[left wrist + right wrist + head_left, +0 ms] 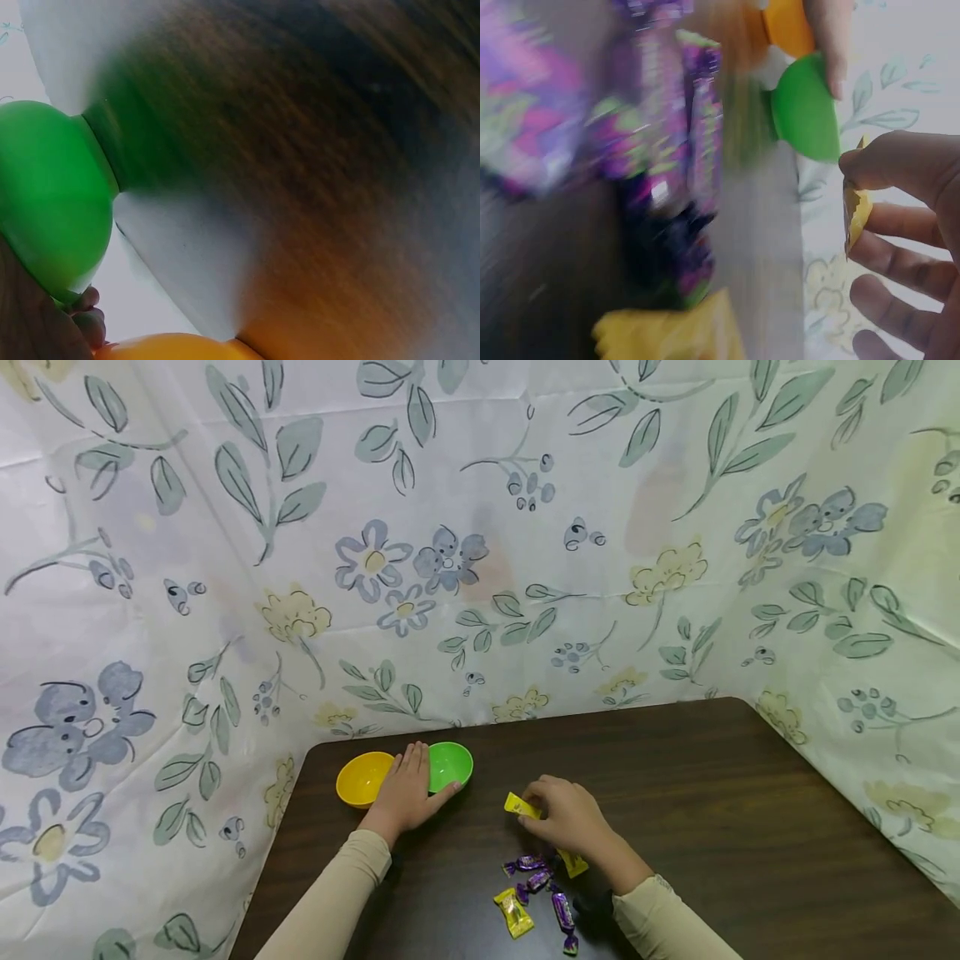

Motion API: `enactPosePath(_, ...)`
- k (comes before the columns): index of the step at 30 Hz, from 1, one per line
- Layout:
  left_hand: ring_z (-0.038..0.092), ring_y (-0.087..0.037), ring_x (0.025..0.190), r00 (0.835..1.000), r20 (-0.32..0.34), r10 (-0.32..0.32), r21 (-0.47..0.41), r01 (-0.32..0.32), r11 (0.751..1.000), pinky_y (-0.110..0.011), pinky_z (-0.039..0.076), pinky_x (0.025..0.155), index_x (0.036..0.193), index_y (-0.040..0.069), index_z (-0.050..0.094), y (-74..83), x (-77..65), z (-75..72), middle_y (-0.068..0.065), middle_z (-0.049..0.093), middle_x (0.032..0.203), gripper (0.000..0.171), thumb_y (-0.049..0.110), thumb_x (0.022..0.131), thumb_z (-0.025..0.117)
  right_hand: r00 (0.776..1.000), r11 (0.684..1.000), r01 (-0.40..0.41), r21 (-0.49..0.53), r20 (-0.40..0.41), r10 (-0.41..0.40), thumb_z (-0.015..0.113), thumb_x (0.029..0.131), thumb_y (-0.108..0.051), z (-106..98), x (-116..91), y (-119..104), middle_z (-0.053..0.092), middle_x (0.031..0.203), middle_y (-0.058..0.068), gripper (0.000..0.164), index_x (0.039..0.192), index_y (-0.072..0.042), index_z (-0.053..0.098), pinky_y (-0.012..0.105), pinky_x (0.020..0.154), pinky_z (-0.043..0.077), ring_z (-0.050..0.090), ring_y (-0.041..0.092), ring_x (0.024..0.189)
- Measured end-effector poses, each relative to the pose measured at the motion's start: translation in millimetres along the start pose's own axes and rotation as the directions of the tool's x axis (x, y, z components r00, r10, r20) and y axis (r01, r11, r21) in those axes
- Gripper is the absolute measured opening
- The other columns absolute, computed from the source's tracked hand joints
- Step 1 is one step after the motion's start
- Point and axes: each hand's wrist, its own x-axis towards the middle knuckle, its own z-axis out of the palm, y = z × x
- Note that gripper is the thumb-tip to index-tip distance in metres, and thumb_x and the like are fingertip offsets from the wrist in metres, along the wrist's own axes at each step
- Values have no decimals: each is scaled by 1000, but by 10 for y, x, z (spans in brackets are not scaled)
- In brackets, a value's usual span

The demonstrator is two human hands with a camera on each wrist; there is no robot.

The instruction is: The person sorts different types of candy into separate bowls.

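My left hand (407, 789) lies across the near rims of two bowls, its fingers straight and its thumb spread. The yellow bowl (360, 781) is on its left, the green bowl (452, 764) on its right. Between thumb and fingers, my right hand (567, 814) pinches a yellow-wrapped candy (522, 806), raised above the table in the right wrist view. Below that hand lie several purple-wrapped candies (538, 882) and a yellow candy (513, 913). Another yellow candy (573, 863) shows partly behind the right hand.
The dark wooden table (712, 793) carries everything. A floral cloth (480, 568) hangs along its back and both sides. The bowls stand near the table's far left corner.
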Motion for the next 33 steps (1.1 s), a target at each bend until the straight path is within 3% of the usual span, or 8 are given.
enactPosePath(14, 22, -39, 164, 999, 22, -24, 3, 24, 1000, -56, 16, 135, 167, -2, 23, -6, 10, 6, -22, 23, 176, 112, 85, 98, 33, 999, 999, -16, 38, 34, 15, 85, 88, -34, 114, 548, -228, 68, 93, -6, 20, 100, -20, 78, 31, 67, 53, 60, 8, 77)
enactPosePath(24, 25, -40, 163, 1000, -2, -5, 0, 5, 1000, -57, 20, 133, 166, -4, 27, -6, 1, -12, -23, 27, 174, 109, 82, 100, 36, 994, 998, -20, -55, 109, 26, 81, 90, -37, 223, 1042, -355, 65, 90, -8, 20, 101, -20, 79, 30, 66, 51, 56, 8, 73)
enactPosePath(33, 25, -40, 163, 1000, -12, 13, -20, -13, 1000, -58, 20, 133, 165, -6, 25, 8, -22, -17, -24, 27, 174, 109, 81, 101, 34, 984, 994, -18, -106, 173, 36, 80, 91, -35, 298, 1269, -478, 67, 92, -6, 21, 105, -19, 78, 32, 66, 51, 56, 9, 73)
